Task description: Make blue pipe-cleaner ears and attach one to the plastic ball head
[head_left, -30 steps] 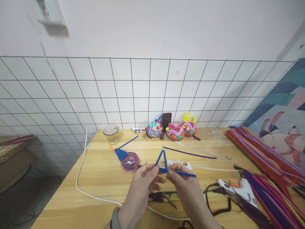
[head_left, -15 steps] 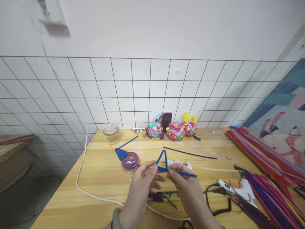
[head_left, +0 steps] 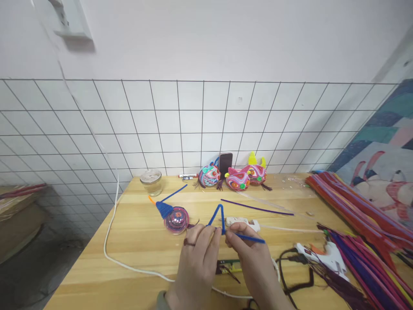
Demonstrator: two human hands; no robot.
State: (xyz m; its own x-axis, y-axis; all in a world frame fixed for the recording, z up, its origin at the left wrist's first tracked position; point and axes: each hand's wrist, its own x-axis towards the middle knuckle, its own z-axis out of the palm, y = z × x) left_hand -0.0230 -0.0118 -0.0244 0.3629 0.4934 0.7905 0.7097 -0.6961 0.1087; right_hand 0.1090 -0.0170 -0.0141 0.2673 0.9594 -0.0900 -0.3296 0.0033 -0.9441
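Between my hands, above the table, is a blue pipe cleaner (head_left: 222,217) bent into a pointed triangle with one straight tail. My left hand (head_left: 200,247) is closed on the triangle's lower left side, its back turned up and its fingertips partly hidden. Pinched at the lower right corner, my right hand (head_left: 247,247) lets the tail stick out to the right past its fingers. Left of my hands, a blue wound pipe-cleaner piece (head_left: 164,209) leans on a round pink-and-purple ornament (head_left: 176,220). Just behind my right hand lies a white glue gun part (head_left: 242,223).
At the back stand colourful fish-like ornaments (head_left: 238,179), a phone (head_left: 225,165) and a glass jar (head_left: 151,182). Bundles of pipe cleaners (head_left: 358,262) and a white glue gun (head_left: 325,258) with a black cord lie at right. A white cable (head_left: 138,270) crosses the table (head_left: 129,241).
My left hand has rolled over so its back faces up, and now covers the lower left of the triangle. The right hand keeps its pinch, almost unmoved.
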